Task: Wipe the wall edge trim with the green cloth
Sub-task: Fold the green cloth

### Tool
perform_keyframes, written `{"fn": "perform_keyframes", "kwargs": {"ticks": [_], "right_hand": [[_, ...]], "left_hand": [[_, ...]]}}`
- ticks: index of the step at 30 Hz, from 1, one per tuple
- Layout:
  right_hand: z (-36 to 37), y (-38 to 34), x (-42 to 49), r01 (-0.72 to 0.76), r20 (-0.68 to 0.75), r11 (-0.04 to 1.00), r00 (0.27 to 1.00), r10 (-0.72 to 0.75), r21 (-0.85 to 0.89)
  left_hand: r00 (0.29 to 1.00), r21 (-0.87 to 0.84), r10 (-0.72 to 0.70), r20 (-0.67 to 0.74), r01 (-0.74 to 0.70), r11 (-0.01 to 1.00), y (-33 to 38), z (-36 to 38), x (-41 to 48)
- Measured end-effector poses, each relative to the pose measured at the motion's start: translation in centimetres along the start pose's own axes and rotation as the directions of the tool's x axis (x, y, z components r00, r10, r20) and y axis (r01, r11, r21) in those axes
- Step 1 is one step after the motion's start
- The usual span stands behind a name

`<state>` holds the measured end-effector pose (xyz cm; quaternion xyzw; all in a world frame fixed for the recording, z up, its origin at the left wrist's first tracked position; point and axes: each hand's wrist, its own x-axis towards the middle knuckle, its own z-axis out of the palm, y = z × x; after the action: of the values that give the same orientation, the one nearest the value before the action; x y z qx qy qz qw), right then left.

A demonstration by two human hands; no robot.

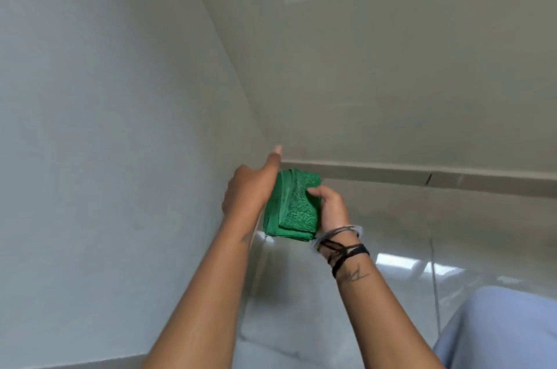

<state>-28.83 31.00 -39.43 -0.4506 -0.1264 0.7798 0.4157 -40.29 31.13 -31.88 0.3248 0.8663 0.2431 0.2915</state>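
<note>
A folded green cloth (291, 206) is held between both my hands in the middle of the head view, just in front of the room's corner. My left hand (250, 188) grips its left side, with one finger stretched up towards the corner. My right hand (330, 209) pinches the cloth's right edge with thumb and fingers; bracelets and black bands circle that wrist. The grey wall edge trim (422, 177) runs along the foot of the far wall, from the corner off to the right, right behind the cloth's top.
A pale wall (105, 127) fills the left side and meets the far wall (391, 52) at the corner. Glossy floor tiles (391, 248) with light reflections lie below the trim. Light blue clothing (506, 329) shows at the bottom right.
</note>
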Motion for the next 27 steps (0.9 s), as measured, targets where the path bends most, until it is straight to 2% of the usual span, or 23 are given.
{"fn": "perform_keyframes", "kwargs": {"ticks": [1,3,4,6,9,12,17,20,24,27], "right_hand": [[0.6,-2.2,-1.0,0.032,0.067,0.998,0.997,-0.028,-0.057],[1.7,-5.5,-2.6,0.102,0.136,0.976,0.988,-0.076,-0.193],[2.1,-6.9,-3.2,0.142,0.137,0.956,0.985,-0.110,-0.257],[2.8,-9.5,-3.9,0.219,0.107,0.912,0.975,-0.193,-0.346],[3.6,-13.1,-5.3,0.283,0.069,0.828,0.956,-0.286,-0.484],[4.5,-16.1,-8.5,0.324,0.092,0.752,0.938,-0.334,-0.574],[5.8,-19.7,-17.3,0.262,0.006,0.718,0.941,-0.338,-0.645],[4.5,-21.1,-25.1,0.169,-0.032,0.647,0.957,-0.288,-0.743],[-1.2,-23.0,-37.7,-0.027,-0.201,0.598,0.953,-0.226,-0.801],[-7.5,-24.2,-47.8,-0.138,-0.383,0.635,0.884,-0.266,-0.760]], "left_hand": [[0.992,-0.145,-0.023,0.127,0.041,0.989,0.0,0.0,-0.6],[0.920,-0.436,0.031,0.391,0.156,0.886,0.9,0.2,-1.4],[0.885,-0.541,0.079,0.458,0.207,0.815,1.5,0.2,-1.8],[0.879,-0.644,0.130,0.458,0.228,0.730,3.2,-0.4,-2.0],[0.910,-0.614,0.129,0.394,0.156,0.774,5.9,-1.9,-3.2],[0.918,-0.615,0.093,0.385,0.180,0.768,8.9,-4.0,-6.2],[0.946,-0.619,-0.001,0.324,0.213,0.756,12.8,-7.1,-14.5],[0.943,-0.576,-0.088,0.322,0.269,0.772,13.2,-8.1,-22.1],[0.898,-0.437,-0.120,0.424,0.319,0.841,13.1,-8.3,-34.8],[0.816,-0.280,-0.140,0.561,0.346,0.896,13.2,-6.3,-44.8]]}}
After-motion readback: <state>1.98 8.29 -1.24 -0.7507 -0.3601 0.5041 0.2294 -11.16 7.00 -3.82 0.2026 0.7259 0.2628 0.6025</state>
